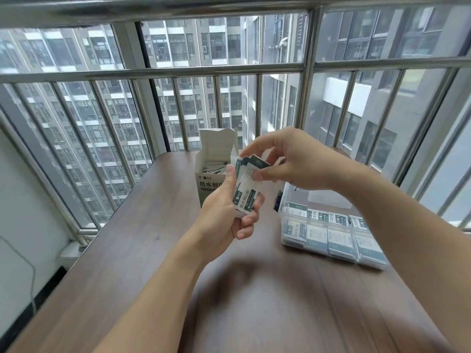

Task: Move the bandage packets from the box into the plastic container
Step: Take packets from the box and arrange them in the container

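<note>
Packets point(246, 186) fanned in left hand point(224, 212) grip, right hand point(288, 159) pinching top one.

a dark wood-grain surface point(132, 250) runs up to a steel railing point(153, 71) with upright bars. beyond the window stand grey towers point(188, 47). a thin cable point(28, 266) hangs down the white wall point(23, 205) at left.

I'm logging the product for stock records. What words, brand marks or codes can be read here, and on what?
"防水创口": box front; the line runs on behind the left hand.
"防水创口贴": front packet of the bunch in that hand.
Box logo, small print: too small.
QR-like square under the right hand: unreadable.
Packets in the plastic container: blurred.
</note>
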`<move>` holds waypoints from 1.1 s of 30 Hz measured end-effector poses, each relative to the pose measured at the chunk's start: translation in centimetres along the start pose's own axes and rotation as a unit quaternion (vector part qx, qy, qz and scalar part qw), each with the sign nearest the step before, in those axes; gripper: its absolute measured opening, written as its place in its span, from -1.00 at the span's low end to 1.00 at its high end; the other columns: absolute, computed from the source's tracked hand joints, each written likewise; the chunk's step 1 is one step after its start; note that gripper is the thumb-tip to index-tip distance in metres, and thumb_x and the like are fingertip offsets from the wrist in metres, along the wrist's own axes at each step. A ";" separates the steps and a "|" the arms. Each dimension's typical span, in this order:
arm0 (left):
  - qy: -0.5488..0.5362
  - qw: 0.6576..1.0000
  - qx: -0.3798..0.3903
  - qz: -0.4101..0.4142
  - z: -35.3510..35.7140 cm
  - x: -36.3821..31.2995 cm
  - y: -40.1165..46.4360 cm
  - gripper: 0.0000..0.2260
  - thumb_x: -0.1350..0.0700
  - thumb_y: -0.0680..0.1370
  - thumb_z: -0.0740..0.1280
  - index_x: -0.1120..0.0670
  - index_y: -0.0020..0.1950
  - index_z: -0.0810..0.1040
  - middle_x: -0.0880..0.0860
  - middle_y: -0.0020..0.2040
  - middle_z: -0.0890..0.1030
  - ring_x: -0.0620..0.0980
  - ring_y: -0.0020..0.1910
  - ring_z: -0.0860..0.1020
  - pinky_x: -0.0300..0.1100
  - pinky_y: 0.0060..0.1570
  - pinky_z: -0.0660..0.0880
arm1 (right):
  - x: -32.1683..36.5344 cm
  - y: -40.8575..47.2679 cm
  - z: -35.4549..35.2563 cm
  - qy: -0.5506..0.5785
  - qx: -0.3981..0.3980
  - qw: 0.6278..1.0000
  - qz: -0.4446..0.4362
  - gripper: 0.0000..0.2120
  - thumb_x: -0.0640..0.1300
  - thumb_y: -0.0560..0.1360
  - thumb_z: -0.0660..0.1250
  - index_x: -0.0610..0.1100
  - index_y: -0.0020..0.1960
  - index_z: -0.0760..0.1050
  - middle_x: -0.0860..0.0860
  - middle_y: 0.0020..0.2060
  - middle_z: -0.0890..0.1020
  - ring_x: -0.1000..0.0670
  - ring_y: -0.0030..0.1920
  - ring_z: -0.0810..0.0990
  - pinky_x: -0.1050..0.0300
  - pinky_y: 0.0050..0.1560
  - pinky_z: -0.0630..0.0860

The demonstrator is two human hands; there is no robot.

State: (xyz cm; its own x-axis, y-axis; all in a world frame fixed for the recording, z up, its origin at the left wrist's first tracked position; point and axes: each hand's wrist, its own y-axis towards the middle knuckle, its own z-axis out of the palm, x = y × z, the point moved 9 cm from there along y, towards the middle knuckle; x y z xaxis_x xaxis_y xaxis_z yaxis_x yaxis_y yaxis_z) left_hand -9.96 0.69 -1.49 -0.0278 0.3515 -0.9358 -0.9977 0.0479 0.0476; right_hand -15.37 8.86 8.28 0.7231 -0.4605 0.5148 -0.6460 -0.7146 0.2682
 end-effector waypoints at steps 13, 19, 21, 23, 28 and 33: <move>0.088 0.995 -0.036 0.028 0.0 0.0 -0.1 -0.84 0.30 0.39 0.46 0.08 -0.29 0.57 0.07 -0.40 0.47 -0.03 -0.51 0.44 -0.27 -0.62 0.29 | 3.0 -1.8 3.4 -0.042 0.170 0.984 -0.021 -0.74 -0.01 0.70 0.16 0.01 0.36 0.40 0.03 0.13 0.59 0.01 0.11 0.58 -0.01 0.15 0.54; 0.110 0.991 -0.052 0.047 0.2 0.0 -0.1 -0.81 0.36 0.47 0.43 0.11 -0.24 0.53 0.03 -0.43 0.49 -0.03 -0.53 0.42 -0.28 -0.62 0.28 | 2.2 -1.3 3.4 -0.013 0.156 0.987 -0.018 -0.90 -0.13 0.69 0.21 -0.10 0.04 0.47 0.09 -0.23 0.55 0.20 -0.30 0.51 0.30 -0.24 0.46; 0.126 0.990 -0.039 0.049 0.8 0.4 -0.1 -0.79 0.43 0.51 0.34 0.14 -0.19 0.49 -0.06 -0.44 0.54 -0.06 -0.56 0.37 -0.34 -0.63 0.21 | 1.8 -1.4 4.1 0.000 0.177 0.984 -0.009 -0.86 -0.13 0.69 0.21 -0.05 -0.05 0.44 0.11 -0.30 0.51 0.22 -0.39 0.48 0.32 -0.31 0.41; 0.134 0.989 -0.032 0.047 1.1 0.7 -0.1 -0.81 0.43 0.51 0.35 0.18 -0.07 0.42 -0.08 -0.39 0.58 -0.07 -0.57 0.35 -0.35 -0.63 0.19 | 1.4 -1.4 4.4 0.004 0.186 0.983 -0.002 -0.82 -0.15 0.69 0.21 -0.10 -0.09 0.45 0.06 -0.33 0.52 0.21 -0.42 0.47 0.30 -0.34 0.42; 0.025 0.999 -0.007 0.028 1.2 0.4 0.1 -0.74 0.09 0.47 0.35 0.16 0.10 0.45 0.06 -0.29 0.52 -0.03 -0.50 0.42 -0.29 -0.66 0.27 | 0.2 -0.8 2.9 0.039 0.152 0.987 0.020 -0.78 -0.15 0.67 0.24 -0.25 -0.07 0.53 -0.15 -0.31 0.62 -0.03 -0.34 0.55 0.01 -0.28 0.53; -0.025 0.999 -0.046 0.004 0.6 1.3 0.3 -0.67 -0.05 0.72 0.04 0.13 0.13 0.48 0.11 -0.32 0.49 -0.05 -0.55 0.36 -0.36 -0.66 0.20 | -1.8 -1.1 2.2 0.050 0.152 0.984 0.080 -0.82 -0.17 0.67 0.24 -0.27 0.08 0.55 -0.14 -0.21 0.64 -0.04 -0.28 0.58 0.14 -0.28 0.57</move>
State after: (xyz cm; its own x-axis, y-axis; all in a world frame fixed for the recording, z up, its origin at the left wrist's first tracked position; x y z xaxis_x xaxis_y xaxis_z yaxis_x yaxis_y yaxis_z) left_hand -10.27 1.73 -2.48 -0.0352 0.3985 -0.9165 -0.9990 -0.0400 0.0210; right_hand -15.46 9.35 5.29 0.5796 -0.5369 0.6130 -0.6363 -0.7682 -0.0713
